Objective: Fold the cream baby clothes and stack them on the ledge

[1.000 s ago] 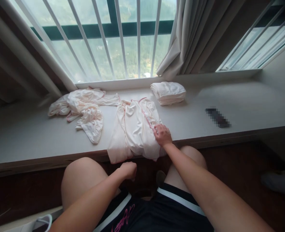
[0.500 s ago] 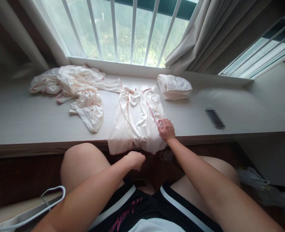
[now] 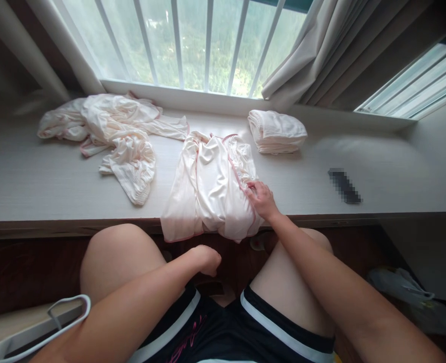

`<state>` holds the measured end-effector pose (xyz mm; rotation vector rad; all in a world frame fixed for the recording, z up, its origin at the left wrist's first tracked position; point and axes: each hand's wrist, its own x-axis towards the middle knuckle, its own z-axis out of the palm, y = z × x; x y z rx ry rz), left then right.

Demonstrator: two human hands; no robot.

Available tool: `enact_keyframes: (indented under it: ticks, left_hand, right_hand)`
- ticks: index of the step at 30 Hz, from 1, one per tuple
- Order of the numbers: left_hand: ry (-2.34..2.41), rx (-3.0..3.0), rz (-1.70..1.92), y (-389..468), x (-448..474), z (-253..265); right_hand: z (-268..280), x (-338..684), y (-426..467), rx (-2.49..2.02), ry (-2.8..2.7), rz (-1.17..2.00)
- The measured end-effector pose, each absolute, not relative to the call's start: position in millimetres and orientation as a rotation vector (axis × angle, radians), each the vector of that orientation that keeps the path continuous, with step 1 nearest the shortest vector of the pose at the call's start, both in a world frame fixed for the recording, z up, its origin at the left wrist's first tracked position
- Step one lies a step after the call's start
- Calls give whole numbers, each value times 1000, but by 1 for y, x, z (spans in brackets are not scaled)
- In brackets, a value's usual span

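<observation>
Head view: right hand (image 3: pixel 263 199) touches garment (image 3: pixel 212 187), left hand (image 3: pixel 207 259) curls, both grips unclear, like contents of bag (image 3: pixel 399 286).

The right arm (image 3: pixel 321 275) is stretched way out front, slanting over the right thigh (image 3: pixel 278 295), wrist pretty much straight, and the right hand (image 3: pixel 263 200) is held back-side up with its fingers (image 3: pixel 256 187) bent. The left arm (image 3: pixel 135 310) is angled inward over the left thigh (image 3: pixel 109 264), and the left hand (image 3: pixel 207 260) is held lower, between the thighs, kinda curled, fingertips hidden.
</observation>
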<state>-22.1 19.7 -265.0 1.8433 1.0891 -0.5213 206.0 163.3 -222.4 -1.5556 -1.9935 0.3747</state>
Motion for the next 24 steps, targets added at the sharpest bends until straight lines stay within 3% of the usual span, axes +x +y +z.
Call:
enact_keyframes:
  ticks: [8,16,24]
  left_hand:
    - [1113,1773,-571,25,-25,-275]
    - [1026,1794,-839,35,-29,-272]
    - [992,1749,-839,36,-40,-275]
  right_hand:
    - [-210,199,195,-1525,-1674,527]
    - [-196,189,229,-1490,-1921,603]
    - [-191,190,242,-1738,-2127,610]
